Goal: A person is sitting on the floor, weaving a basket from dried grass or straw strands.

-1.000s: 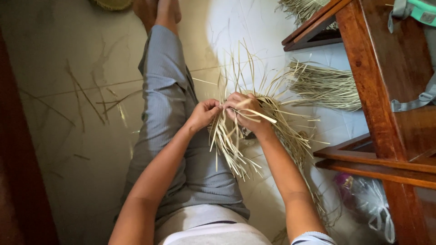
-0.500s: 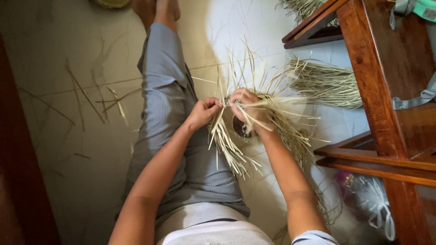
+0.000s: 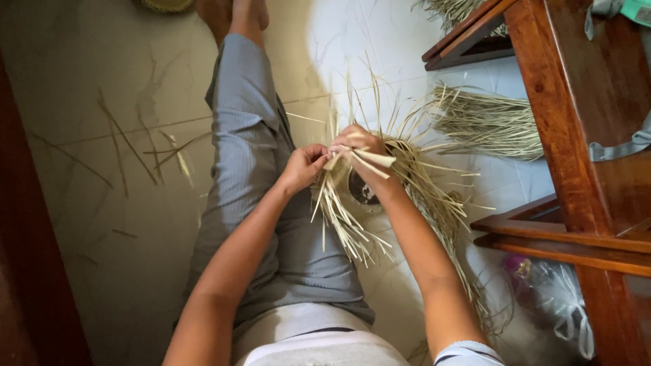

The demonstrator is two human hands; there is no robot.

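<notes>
Both hands meet just above the lap, working a half-woven piece of straw [image 3: 400, 183]. Her left hand [image 3: 304, 168] is closed on a few pale strips at the rim, pinching them flat, seemingly so the weave cannot slacken. Her right hand [image 3: 358, 146], at about two o'clock from the left and almost touching it, is clamped on a folded strip whose free end juts out toward three o'clock; the grip looks tight, probably to keep the fold creased while it is tucked.

Straw work sits between the hands and the outstretched leg in grey trousers [image 3: 251, 156], held up off the floor rather than resting on it, which would let the loose ends hang free. Those ends fan out all round: long ones up toward twelve o'clock, a thick fringe down toward six, and more trailing off toward four o'clock along the right forearm. A dark round opening shows in the middle of the piece.

At two o'clock from the hands a bundle of cut straw [image 3: 488, 122] lies on the white tiled floor [image 3: 380, 54], near enough to reach without getting up. Dark wooden furniture [image 3: 576, 135] stands along the right side. Stray straw scraps [image 3: 135, 149] lie scattered on the floor at nine o'clock, well apart from the work. A clear plastic bag [image 3: 556, 305] sits at four o'clock beneath the wood.
</notes>
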